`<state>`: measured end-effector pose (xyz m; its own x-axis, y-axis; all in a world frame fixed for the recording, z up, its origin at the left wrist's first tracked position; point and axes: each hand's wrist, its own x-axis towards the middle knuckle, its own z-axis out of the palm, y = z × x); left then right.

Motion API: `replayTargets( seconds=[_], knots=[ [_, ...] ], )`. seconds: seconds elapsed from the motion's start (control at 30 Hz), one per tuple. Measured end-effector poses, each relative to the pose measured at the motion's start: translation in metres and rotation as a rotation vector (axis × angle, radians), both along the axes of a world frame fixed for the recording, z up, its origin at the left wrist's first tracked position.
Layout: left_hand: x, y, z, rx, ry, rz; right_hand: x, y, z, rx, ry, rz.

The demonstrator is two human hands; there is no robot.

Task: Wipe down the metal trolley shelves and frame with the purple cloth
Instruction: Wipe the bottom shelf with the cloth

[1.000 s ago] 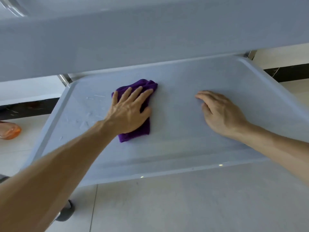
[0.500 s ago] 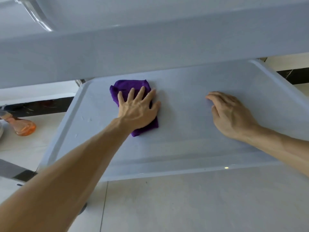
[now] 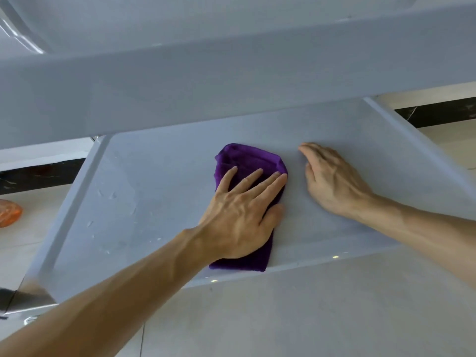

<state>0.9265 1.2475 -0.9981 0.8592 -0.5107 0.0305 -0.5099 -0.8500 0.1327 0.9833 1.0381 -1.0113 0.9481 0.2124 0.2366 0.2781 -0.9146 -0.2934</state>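
- My left hand point(image 3: 239, 215), flat and unclenched, presses the folded purple cloth point(image 3: 251, 161) mid-shelf on the lower grey metal trolley shelf point(image 3: 154, 181).
- My right hand point(image 3: 332, 181), at 3 o'clock of it, lies flat, holding nothing.
- Risk: droplets point(image 3: 113, 195) toward 9 o'clock get missed; cloth bunches under uneven pressure.

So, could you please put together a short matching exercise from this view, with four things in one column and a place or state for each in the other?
Things:
1. cloth
2. left hand
3. right hand
4. orange object

Places or states:
A. resting bare on the shelf, right of the cloth
B. on the floor, left of the trolley
C. lying on the shelf, purple
D. pressed flat on the cloth

Pairs: 1-C, 2-D, 3-A, 4-B
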Motion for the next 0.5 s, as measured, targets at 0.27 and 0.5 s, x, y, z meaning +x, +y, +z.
replayTargets(
  seconds=[0.27, 0.5],
  knots=[
    [0.114, -0.001, 0.002, 0.048, -0.005, 0.173, 0.0, -0.004, -0.001, 0.0, -0.014, -0.017],
    [0.123, 0.146, -0.002, 0.061, 0.045, 0.589, 0.0, -0.003, 0.0, 0.008, -0.006, 0.006]
  ],
)
